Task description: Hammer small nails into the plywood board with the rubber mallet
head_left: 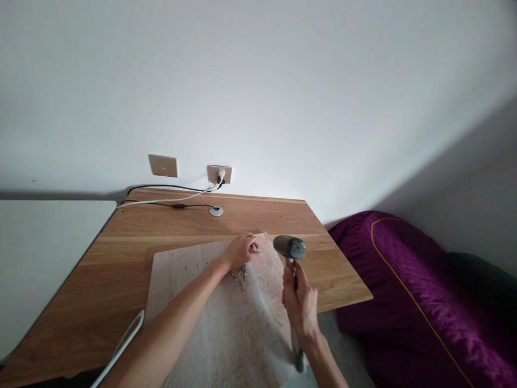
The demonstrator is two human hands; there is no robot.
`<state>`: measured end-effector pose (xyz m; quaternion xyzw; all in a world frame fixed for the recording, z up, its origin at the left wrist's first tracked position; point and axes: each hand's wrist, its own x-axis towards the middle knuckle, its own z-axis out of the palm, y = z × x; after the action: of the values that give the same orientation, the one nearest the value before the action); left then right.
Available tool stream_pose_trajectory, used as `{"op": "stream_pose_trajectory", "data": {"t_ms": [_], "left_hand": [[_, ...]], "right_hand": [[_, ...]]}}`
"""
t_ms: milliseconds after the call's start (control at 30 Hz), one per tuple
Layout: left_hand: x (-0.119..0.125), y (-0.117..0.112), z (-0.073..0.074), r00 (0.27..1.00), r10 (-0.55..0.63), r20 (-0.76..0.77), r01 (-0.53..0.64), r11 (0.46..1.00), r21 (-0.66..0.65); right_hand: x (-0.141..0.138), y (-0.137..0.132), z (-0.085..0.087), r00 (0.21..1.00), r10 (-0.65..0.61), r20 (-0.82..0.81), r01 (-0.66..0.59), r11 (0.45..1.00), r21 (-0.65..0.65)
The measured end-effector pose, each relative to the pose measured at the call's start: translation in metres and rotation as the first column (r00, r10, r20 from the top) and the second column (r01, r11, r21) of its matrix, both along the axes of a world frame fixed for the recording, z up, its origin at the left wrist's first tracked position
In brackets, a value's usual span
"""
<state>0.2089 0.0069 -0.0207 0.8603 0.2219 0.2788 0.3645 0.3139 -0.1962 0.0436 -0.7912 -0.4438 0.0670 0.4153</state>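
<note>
My right hand (299, 303) is wrapped round the handle of a hammer (290, 247), whose dark metal head is raised just above a pale board (189, 280) lying on the wooden desk (129, 242). My left hand (241, 250) rests on the board's far end, fingers pinched on something small that I cannot make out. A small shiny metal object (239, 275) lies on the board just under my left wrist. The hammer head hangs a short way to the right of my left fingers.
A white and a black cable (169, 202) run across the desk's back edge to a wall socket (219, 174). A white surface (44, 242) adjoins the desk on the left. A purple cushion or bedding (420, 302) lies to the right. A white bar (121, 345) sits at the near edge.
</note>
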Motion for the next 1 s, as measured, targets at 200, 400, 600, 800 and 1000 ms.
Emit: {"op": "stream_pose_trajectory", "data": {"t_ms": [200, 400, 600, 800, 1000], "left_hand": [[-0.002, 0.001, -0.001, 0.999, -0.013, 0.047, 0.012, 1.0, 0.008], [0.002, 0.003, -0.006, 0.998, -0.008, 0.058, 0.01, 1.0, -0.025], [0.002, 0.003, -0.005, 0.999, -0.001, 0.051, 0.002, 1.0, -0.024], [0.002, 0.003, -0.004, 0.998, -0.02, 0.062, 0.021, 0.999, -0.027], [0.0, 0.001, 0.001, 0.997, -0.037, 0.064, 0.04, 0.998, -0.046]], "right_hand": [[-0.009, -0.025, 0.01, 0.999, -0.044, -0.016, 0.046, 0.991, 0.13], [-0.011, -0.033, 0.009, 0.998, -0.039, 0.041, 0.032, 0.985, 0.17], [-0.012, -0.033, 0.008, 0.999, 0.007, 0.049, -0.015, 0.987, 0.162], [-0.012, -0.033, 0.008, 1.0, 0.008, 0.009, -0.009, 0.989, 0.148], [-0.009, -0.017, 0.004, 0.995, 0.07, -0.072, -0.066, 0.996, 0.059]]}}
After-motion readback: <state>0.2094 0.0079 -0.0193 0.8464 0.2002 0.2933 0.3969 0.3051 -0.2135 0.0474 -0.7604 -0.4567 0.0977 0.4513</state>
